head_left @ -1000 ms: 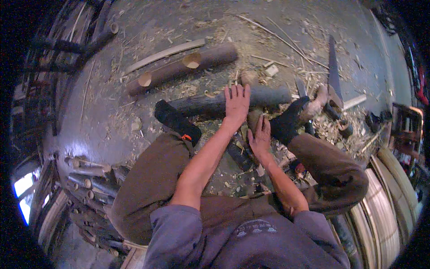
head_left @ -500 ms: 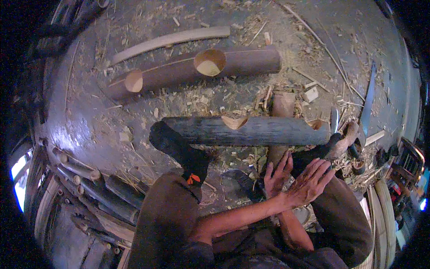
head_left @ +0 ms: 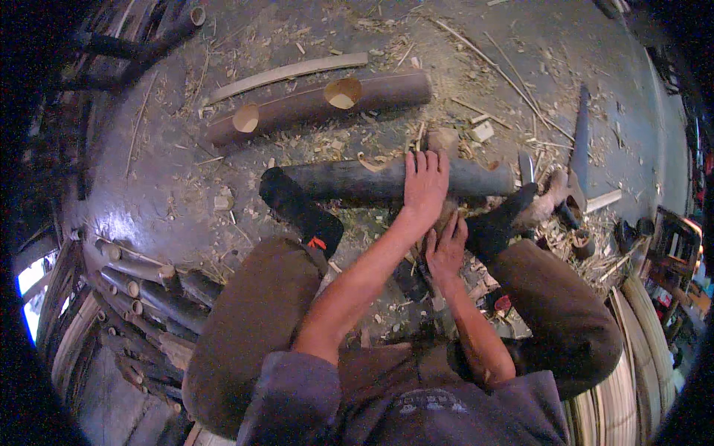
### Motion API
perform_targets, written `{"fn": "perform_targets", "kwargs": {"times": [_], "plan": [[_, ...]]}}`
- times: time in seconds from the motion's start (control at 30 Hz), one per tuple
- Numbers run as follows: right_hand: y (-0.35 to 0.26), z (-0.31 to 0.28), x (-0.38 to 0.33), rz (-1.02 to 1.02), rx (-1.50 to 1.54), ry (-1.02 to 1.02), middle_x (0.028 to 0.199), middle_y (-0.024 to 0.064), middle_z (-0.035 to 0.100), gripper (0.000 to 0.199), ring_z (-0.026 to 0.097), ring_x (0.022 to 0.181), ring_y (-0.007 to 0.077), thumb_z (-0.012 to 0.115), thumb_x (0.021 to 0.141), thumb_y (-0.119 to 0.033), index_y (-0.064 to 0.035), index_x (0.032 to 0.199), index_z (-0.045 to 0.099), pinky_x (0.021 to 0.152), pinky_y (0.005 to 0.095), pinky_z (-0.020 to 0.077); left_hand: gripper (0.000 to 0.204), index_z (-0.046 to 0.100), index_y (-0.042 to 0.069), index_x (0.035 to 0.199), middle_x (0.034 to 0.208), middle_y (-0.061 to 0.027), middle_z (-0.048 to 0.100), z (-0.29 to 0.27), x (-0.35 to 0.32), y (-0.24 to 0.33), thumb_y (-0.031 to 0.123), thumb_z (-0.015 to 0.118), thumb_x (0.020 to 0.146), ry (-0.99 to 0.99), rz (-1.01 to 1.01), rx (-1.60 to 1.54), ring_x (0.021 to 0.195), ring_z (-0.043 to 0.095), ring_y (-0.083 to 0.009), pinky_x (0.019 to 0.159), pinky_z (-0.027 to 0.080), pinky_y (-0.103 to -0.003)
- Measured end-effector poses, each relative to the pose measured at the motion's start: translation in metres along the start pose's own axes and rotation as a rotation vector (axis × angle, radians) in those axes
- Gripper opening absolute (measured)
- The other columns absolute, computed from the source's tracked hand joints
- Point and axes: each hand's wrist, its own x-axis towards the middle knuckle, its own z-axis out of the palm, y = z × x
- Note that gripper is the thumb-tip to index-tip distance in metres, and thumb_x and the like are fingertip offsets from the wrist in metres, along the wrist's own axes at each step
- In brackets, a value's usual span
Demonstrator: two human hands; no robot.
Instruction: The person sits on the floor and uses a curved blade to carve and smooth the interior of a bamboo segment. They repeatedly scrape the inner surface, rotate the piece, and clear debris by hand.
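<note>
A dark bamboo pole (head_left: 342,181) with cut notches on its far side lies crosswise in front of me. My left hand (head_left: 426,186) lies over it, fingers stretched toward the far side. Closer to me, my right hand (head_left: 446,251) has its fingers spread at the near end of a wooden block (head_left: 443,139) under the pole. Whether it presses on the block I cannot tell. My dark-socked left foot (head_left: 297,208) is against the pole's left end, and my right foot (head_left: 500,225) is by its right end.
Beyond lies a brown bamboo pole (head_left: 290,108) with two round holes, beside a pale strip (head_left: 290,74). At right are a saw (head_left: 580,137) and a short shiny blade (head_left: 526,167). Bamboo lengths (head_left: 182,308) are stacked at left. Wood chips litter the floor.
My crossed forearms have come apart. My left hand has moved left and forward onto the dark pole, and my right hand has moved forward a little. Less of the pole's notches shows.
</note>
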Motion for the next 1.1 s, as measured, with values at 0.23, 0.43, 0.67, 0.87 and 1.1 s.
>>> {"fn": "perform_targets", "kwargs": {"times": [0.23,0.43,0.67,0.87,1.1], "plan": [[0.010,-0.004,-0.001,-0.045,0.088,0.085,0.132,0.0282,0.034,0.065,0.036,0.121,0.0423,0.056,0.087,-0.019,0.0070,0.138,0.026,0.104,0.0447,0.0312,0.067,0.045,0.000,0.120,0.115,-0.0162,0.051,-0.004,0.011,0.003,0.015,0.076,0.062,-0.168,0.064,-0.055,0.110,0.049,-0.0332,0.097,0.035,-0.052],[0.014,-0.003,-0.004,-0.067,0.138,0.064,0.133,0.0291,0.034,0.068,0.034,0.123,0.0435,0.057,0.087,-0.020,0.0052,0.140,0.024,0.105,0.0443,0.0308,0.081,0.042,0.002,0.120,0.118,-0.0137,0.051,0.002,0.012,-0.004,0.023,0.086,0.055,-0.205,0.065,-0.046,0.115,0.048,-0.0332,0.097,0.036,-0.054],[0.018,-0.001,-0.009,-0.035,0.164,-0.004,0.137,0.0285,0.031,0.070,0.032,0.126,0.0416,0.057,0.087,-0.019,0.0067,0.141,0.020,0.107,0.0415,0.0293,0.084,0.040,0.004,0.122,0.122,-0.0131,0.049,0.005,0.009,-0.007,0.025,0.087,0.056,-0.263,0.074,-0.045,0.117,0.047,-0.0354,0.094,0.036,-0.056],[0.017,-0.003,-0.010,-0.101,0.021,0.029,0.134,0.0282,0.037,0.068,0.033,0.126,0.0405,0.058,0.085,-0.022,0.0124,0.136,0.027,0.108,0.0396,0.0281,0.047,0.045,0.005,0.114,0.113,-0.0121,0.052,0.015,0.013,-0.012,0.019,0.069,0.076,-0.194,0.099,-0.012,0.109,0.051,-0.0344,0.090,0.038,-0.058],[0.009,-0.013,0.003,-0.141,-0.306,-0.028,0.132,0.0270,0.040,0.063,0.035,0.123,0.0398,0.052,0.085,-0.027,0.0145,0.130,0.036,0.109,0.0435,0.0234,0.027,0.051,0.006,0.108,0.106,-0.0104,0.055,0.036,0.011,-0.016,0.016,0.056,0.083,0.020,0.095,-0.024,0.103,0.054,-0.0329,0.088,0.038,-0.058]]}}
